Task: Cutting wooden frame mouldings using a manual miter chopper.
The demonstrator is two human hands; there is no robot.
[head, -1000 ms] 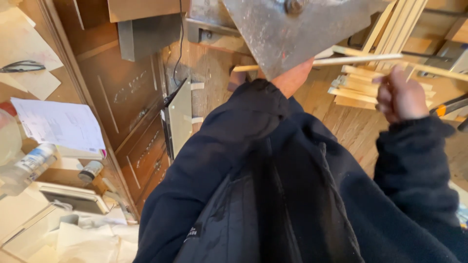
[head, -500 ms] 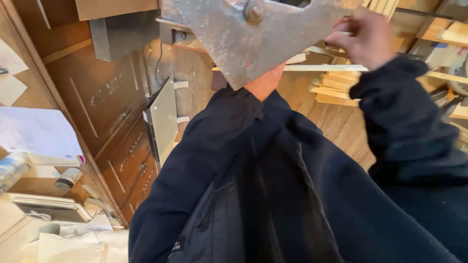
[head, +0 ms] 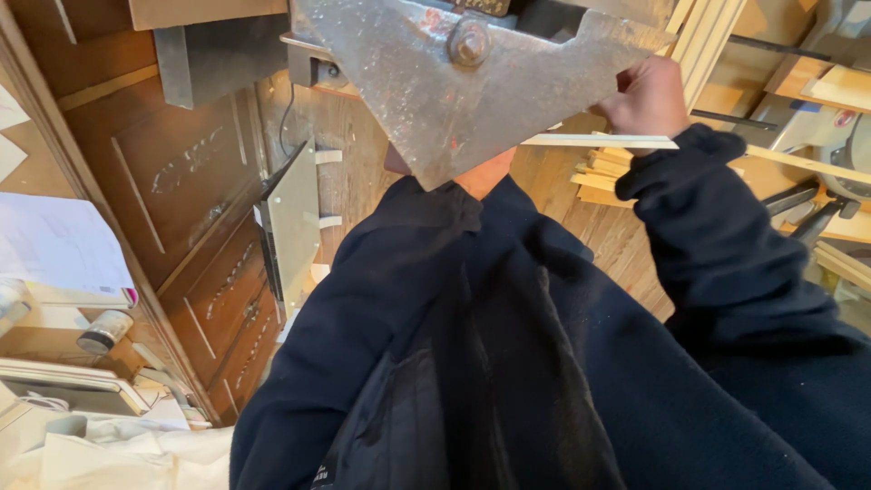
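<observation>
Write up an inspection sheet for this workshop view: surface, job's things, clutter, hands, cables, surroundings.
Surface: wooden floor below; no bench top seen.
Job's things: thin pale wood strip, lying level under the grey metal plate, which has a bolt in it.
Clutter: stack of cut wood strips on the floor; papers and a small tin at the lower left.
Hands: right hand closed on the strip by the plate's edge; left hand mostly hidden behind the plate, grip cannot be told.
Cables: one dark cable on the wood panel.
Surroundings: wooden panelled cabinet; long wood lengths leaning at the upper right.
</observation>
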